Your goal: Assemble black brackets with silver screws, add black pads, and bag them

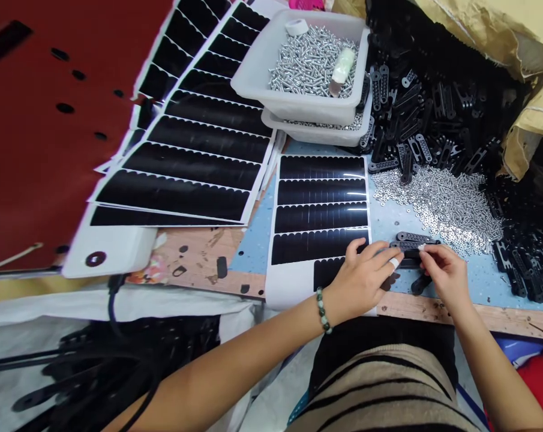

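My left hand (363, 276), with a ring and a beaded bracelet, reaches in from the left. Its fingertips rest at the left end of a dark, narrow black plastic part (412, 254); the thumb is mostly hidden and some other fingers are spread. My right hand (446, 277) is closed in a pinch at the right end of this part, its fingertips close to the left ones. Just beyond the fingers lie black perforated plastic arms (415, 237). Another small black piece (420, 284) lies below, between the hands. Under my left hand is a sheet of black stickers (320, 217).
Loose screws and nuts (455, 204) are heaped beyond my hands. Black plastic parts (433, 114) pile up behind and at right (530, 276). Stacked white bins (253, 78) hold screws. More sticker sheets (181, 156) lie left, beside a red-and-white machine (113, 252). The wooden table edge (415, 306) runs before my body.
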`<state>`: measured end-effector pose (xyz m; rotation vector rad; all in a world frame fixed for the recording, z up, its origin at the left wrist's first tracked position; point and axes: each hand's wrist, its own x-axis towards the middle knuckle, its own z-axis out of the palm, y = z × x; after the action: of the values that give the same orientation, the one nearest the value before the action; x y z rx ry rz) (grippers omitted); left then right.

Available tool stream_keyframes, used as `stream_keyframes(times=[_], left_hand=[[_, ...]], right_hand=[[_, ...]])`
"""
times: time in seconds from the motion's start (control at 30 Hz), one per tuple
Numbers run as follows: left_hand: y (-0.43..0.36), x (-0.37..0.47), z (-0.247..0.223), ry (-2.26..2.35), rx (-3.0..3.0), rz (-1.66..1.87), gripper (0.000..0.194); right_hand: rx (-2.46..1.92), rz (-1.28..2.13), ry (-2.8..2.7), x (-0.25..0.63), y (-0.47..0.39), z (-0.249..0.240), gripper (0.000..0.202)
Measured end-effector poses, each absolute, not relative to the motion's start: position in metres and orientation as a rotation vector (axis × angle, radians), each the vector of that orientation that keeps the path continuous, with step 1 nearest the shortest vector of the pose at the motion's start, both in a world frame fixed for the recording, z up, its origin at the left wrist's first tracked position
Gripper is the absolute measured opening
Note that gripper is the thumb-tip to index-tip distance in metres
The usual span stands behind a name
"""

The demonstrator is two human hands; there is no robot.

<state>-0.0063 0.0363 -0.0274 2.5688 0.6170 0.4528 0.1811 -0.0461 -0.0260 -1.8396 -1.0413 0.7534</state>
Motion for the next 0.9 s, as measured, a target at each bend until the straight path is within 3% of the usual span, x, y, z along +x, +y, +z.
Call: stream_keyframes(times=[0.2, 0.6, 0.9], left_hand=[[0.0325, -0.006, -0.0283, 0.58, 2.675, 0.381, 0.043], [0.0325, -0.0021, -0.029, 0.549, 2.745, 0.42, 0.037], [0.0324, -0.0026, -0.0273, 0.553, 2.707, 0.413, 0.041]], right_hand=[[-1.899, 0.679, -1.037, 0.1791, -0.0449, -0.0294, 0.017], [-1.796, 0.884, -0.773, 0.1788, -0.0441, -0.0343, 0.021], [-1.929, 0.669, -1.034, 0.1784, -0.0445, -0.0312, 0.02]])
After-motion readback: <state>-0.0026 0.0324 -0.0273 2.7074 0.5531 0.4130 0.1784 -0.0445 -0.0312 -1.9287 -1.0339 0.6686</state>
